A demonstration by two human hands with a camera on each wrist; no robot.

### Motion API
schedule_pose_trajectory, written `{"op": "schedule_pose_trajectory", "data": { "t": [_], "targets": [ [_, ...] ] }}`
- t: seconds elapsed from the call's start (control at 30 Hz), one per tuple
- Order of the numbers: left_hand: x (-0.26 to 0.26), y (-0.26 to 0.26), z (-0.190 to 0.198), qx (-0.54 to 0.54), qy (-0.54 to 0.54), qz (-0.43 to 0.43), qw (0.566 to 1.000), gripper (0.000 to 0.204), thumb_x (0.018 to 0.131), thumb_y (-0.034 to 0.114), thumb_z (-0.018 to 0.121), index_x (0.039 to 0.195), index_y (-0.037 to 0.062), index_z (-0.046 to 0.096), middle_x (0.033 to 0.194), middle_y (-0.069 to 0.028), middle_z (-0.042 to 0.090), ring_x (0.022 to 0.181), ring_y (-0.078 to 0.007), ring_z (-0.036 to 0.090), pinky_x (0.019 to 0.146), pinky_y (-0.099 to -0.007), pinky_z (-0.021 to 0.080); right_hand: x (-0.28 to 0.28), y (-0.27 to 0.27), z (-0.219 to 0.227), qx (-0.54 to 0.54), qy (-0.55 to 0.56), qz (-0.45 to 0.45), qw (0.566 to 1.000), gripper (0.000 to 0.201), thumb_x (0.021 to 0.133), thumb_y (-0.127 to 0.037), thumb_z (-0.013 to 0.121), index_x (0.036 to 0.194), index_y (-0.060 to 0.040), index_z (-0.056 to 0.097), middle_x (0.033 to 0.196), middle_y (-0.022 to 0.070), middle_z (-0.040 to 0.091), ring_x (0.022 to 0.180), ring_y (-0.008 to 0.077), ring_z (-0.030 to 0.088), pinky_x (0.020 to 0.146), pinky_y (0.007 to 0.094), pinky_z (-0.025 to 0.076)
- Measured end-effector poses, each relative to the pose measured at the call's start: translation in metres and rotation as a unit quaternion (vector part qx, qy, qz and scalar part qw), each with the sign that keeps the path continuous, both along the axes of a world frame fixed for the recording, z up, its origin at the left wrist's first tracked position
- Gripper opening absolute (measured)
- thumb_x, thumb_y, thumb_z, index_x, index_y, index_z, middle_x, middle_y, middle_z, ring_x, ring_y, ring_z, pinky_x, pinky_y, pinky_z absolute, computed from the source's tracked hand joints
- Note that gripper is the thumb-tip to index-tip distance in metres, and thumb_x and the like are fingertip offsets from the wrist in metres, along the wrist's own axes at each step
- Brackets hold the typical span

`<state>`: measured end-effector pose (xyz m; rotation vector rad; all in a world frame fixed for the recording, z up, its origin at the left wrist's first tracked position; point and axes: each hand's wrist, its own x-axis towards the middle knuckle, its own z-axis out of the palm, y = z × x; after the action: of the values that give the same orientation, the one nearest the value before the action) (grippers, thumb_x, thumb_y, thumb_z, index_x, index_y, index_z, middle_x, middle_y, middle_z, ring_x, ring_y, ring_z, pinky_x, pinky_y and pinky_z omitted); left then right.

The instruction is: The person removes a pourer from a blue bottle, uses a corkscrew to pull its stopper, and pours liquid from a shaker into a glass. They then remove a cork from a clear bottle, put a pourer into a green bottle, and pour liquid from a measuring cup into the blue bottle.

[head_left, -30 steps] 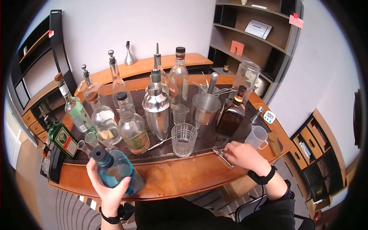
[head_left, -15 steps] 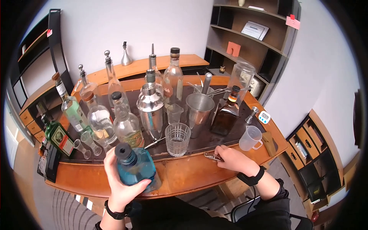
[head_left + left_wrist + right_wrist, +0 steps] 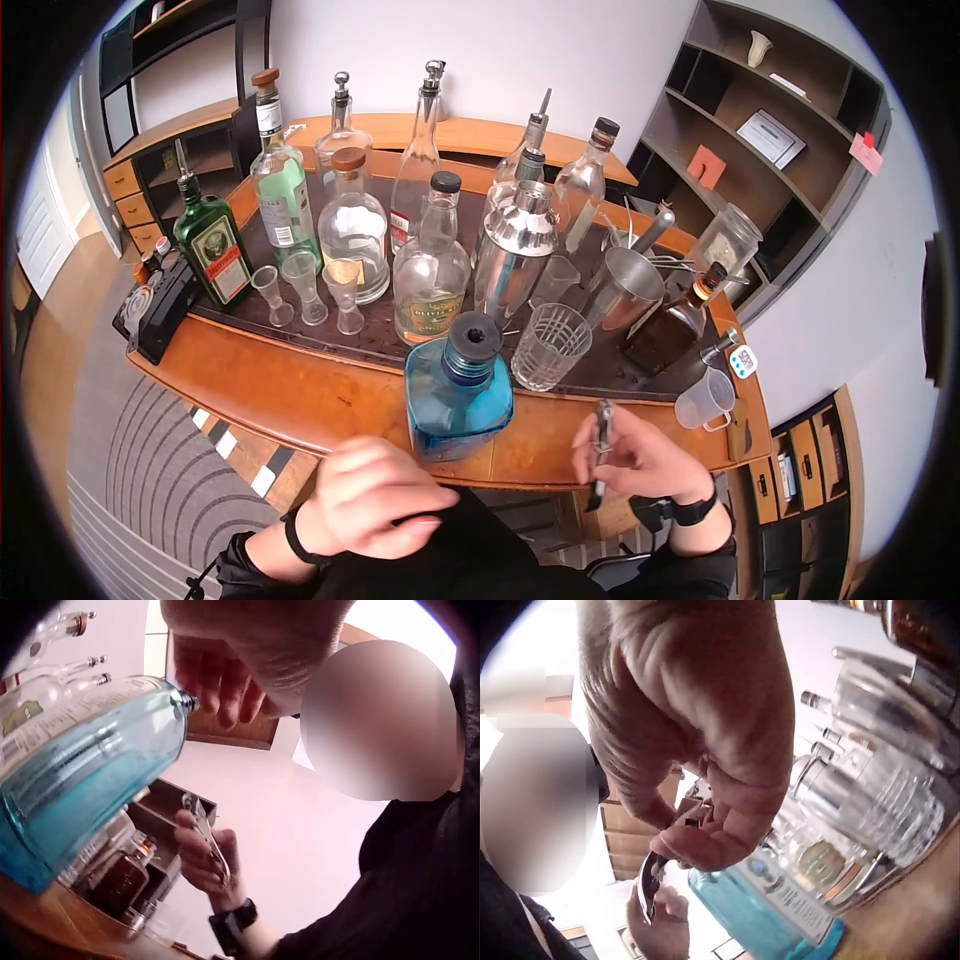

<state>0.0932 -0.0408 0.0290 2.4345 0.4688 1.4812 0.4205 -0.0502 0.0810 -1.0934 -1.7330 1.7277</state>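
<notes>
A blue bottle [image 3: 460,395] with a black top stands upright at the table's front edge. My left hand [image 3: 375,497] is off the bottle, just in front and to the left of it, with its fingers bent loosely and nothing seen in them. My right hand [image 3: 645,455] holds a small metal tool [image 3: 602,440] upright to the right of the bottle. In the left wrist view the tool [image 3: 208,838] shows a curved silver handle. The right wrist view shows my thumb and fingers pinching the tool [image 3: 651,889].
Behind the blue bottle stand a cut glass [image 3: 551,346], a metal shaker [image 3: 514,255], a metal cup [image 3: 625,285] and several bottles. Small jiggers [image 3: 305,290] are at the left beside a green bottle [image 3: 215,250]. A plastic jug [image 3: 705,400] stands at the right.
My left hand has let go of the blue bottle, which now stands further right on the table. My right hand has lifted the metal tool off the table. The head view has turned.
</notes>
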Motion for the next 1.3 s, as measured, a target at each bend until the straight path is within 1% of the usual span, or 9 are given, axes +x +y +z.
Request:
{"op": "schedule_pose_trajectory", "data": {
  "t": [0.07,0.2,0.3,0.37,0.43,0.6,0.73,0.87,1.3],
  "targets": [
    [0.017,-0.003,0.005,-0.076,0.036,-0.08,0.993,0.02,0.08,0.007,0.071,0.1,0.0055,0.069,0.09,-0.0046,0.067,0.073,-0.0207,0.065,0.063,-0.0306,0.052,-0.016,0.005,-0.006,-0.018,0.035,0.023,0.999,0.032,0.091,-0.004,0.058,0.12,-0.0058,0.044,0.095,0.0007,0.058,0.082,0.0053,0.053,0.067,0.0195,0.043],
    [0.027,-0.011,0.005,-0.149,0.062,-0.073,0.984,0.023,0.085,0.009,0.069,0.107,0.0045,0.064,0.088,-0.0072,0.066,0.076,-0.0249,0.066,0.068,-0.0332,0.054,-0.053,0.008,-0.008,-0.037,0.068,0.085,0.993,0.027,0.098,-0.008,0.051,0.123,-0.0039,0.042,0.098,0.0026,0.056,0.083,0.0064,0.051,0.072,0.0215,0.045],
    [0.024,-0.014,0.006,-0.277,0.079,-0.092,0.953,0.02,0.089,0.009,0.067,0.106,0.0035,0.059,0.088,-0.0086,0.066,0.08,-0.0248,0.067,0.071,-0.0331,0.054,-0.065,0.007,-0.01,0.003,0.072,0.131,0.989,0.027,0.099,-0.007,0.048,0.124,-0.0038,0.041,0.103,0.0039,0.053,0.089,0.0084,0.051,0.079,0.0245,0.046],
    [0.024,-0.017,0.004,-0.372,0.014,-0.111,0.921,0.015,0.091,0.007,0.065,0.101,0.0029,0.055,0.088,-0.0092,0.066,0.083,-0.0218,0.068,0.072,-0.0319,0.053,-0.068,0.005,-0.011,0.023,0.074,0.142,0.987,0.03,0.098,-0.004,0.049,0.126,-0.004,0.041,0.107,0.0046,0.051,0.095,0.0107,0.051,0.085,0.0273,0.046],
    [0.026,-0.017,-0.004,-0.377,-0.004,-0.131,0.917,0.017,0.092,0.005,0.064,0.104,0.0026,0.052,0.091,-0.0081,0.067,0.086,-0.0178,0.068,0.073,-0.0315,0.054,-0.068,0.001,-0.014,0.066,0.069,0.144,0.985,0.032,0.096,-0.001,0.049,0.126,-0.0042,0.041,0.107,0.0045,0.05,0.1,0.0119,0.05,0.09,0.0293,0.045],
    [0.035,-0.022,-0.011,-0.469,-0.084,-0.184,0.86,0.028,0.092,0.005,0.065,0.113,0.0027,0.047,0.099,-0.0077,0.068,0.089,-0.014,0.066,0.078,-0.03,0.053,-0.067,0.0,-0.023,0.152,0.049,0.13,0.978,0.033,0.092,-0.002,0.056,0.123,-0.0053,0.046,0.11,0.006,0.05,0.1,0.0122,0.051,0.082,0.0273,0.047],
    [0.034,-0.022,-0.009,-0.518,-0.066,-0.208,0.827,0.033,0.091,0.005,0.066,0.118,0.0026,0.046,0.099,-0.0068,0.067,0.089,-0.0119,0.064,0.079,-0.0289,0.053,-0.073,0.002,-0.023,0.256,0.036,0.123,0.958,0.034,0.088,-0.004,0.062,0.121,-0.0051,0.05,0.116,0.0084,0.045,0.098,0.0147,0.052,0.079,0.0278,0.048],
    [0.033,-0.025,-0.006,-0.518,-0.059,-0.188,0.832,0.033,0.091,0.005,0.066,0.119,0.0018,0.049,0.097,-0.0063,0.067,0.089,-0.0117,0.064,0.08,-0.0289,0.052,-0.079,0.001,-0.025,0.35,0.003,0.112,0.93,0.041,0.087,-0.007,0.066,0.125,-0.0049,0.053,0.119,0.0104,0.042,0.099,0.0191,0.053,0.081,0.0289,0.048],
    [0.025,-0.025,-0.002,-0.371,0.044,-0.098,0.922,0.024,0.088,0.004,0.067,0.108,-0.0011,0.055,0.095,-0.0125,0.066,0.091,-0.0271,0.069,0.077,-0.0357,0.055,-0.077,-0.007,-0.027,0.364,-0.083,0.113,0.921,0.046,0.088,-0.015,0.069,0.129,-0.0079,0.05,0.106,0.0113,0.051,0.092,0.0271,0.059,0.078,0.0351,0.051]
  ]
}}
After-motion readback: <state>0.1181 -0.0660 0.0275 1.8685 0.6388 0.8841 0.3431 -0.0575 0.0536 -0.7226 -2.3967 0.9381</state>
